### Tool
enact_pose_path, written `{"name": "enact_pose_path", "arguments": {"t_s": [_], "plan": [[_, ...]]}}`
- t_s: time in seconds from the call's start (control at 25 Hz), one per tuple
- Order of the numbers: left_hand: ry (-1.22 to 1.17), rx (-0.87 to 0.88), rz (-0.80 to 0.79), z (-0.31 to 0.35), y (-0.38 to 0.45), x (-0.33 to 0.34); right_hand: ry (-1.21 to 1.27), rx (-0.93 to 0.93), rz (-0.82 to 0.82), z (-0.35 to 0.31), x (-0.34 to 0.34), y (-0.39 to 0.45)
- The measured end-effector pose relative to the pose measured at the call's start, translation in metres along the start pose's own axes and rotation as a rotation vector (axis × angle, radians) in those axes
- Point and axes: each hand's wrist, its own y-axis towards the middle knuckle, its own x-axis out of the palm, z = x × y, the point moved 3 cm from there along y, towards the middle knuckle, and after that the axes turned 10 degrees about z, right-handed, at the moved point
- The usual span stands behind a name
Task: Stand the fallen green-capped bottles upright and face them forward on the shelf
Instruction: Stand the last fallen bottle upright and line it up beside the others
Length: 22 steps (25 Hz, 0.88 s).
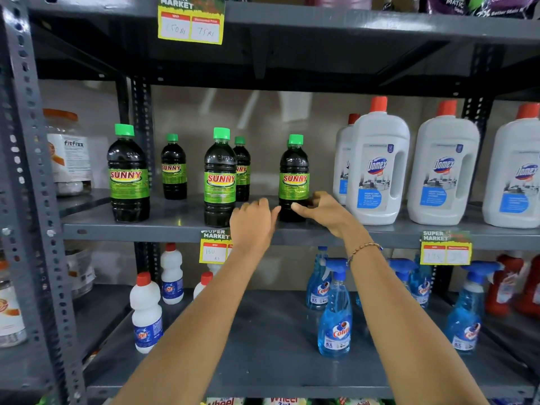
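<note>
Several dark green-capped SUNNY bottles stand upright on the middle grey shelf, labels facing me. The front ones are at the left, the centre and the right. Two smaller-looking ones stand behind. My right hand curls around the base of the right bottle, fingers touching it. My left hand hovers just left of that bottle's base, fingers bent, holding nothing.
White Domex jugs with red caps stand right of the bottles. A fitfizz jar sits far left. Below are white bottles and blue Colin sprays. Price tags hang from shelf edges.
</note>
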Motion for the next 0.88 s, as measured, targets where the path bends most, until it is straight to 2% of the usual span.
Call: {"name": "enact_pose_path", "arguments": {"t_s": [0.12,0.2,0.4,0.6,0.88], "plan": [[-0.299,-0.161,-0.355,-0.003,0.036,0.014,0.092,0.039,0.059,0.001,-0.003,0.000],[-0.520,-0.239,-0.505,-0.004,0.044,0.031,0.069,0.020,0.068,0.000,-0.001,0.001],[-0.817,-0.346,-0.464,-0.001,0.038,0.043,0.032,-0.020,0.095,0.002,-0.001,0.000],[-0.862,-0.366,-0.473,-0.005,0.034,0.030,0.073,-0.010,0.083,-0.001,-0.007,-0.011],[-0.941,-0.335,-0.391,-0.007,0.017,0.001,0.123,-0.018,0.026,-0.006,-0.015,-0.032]]}}
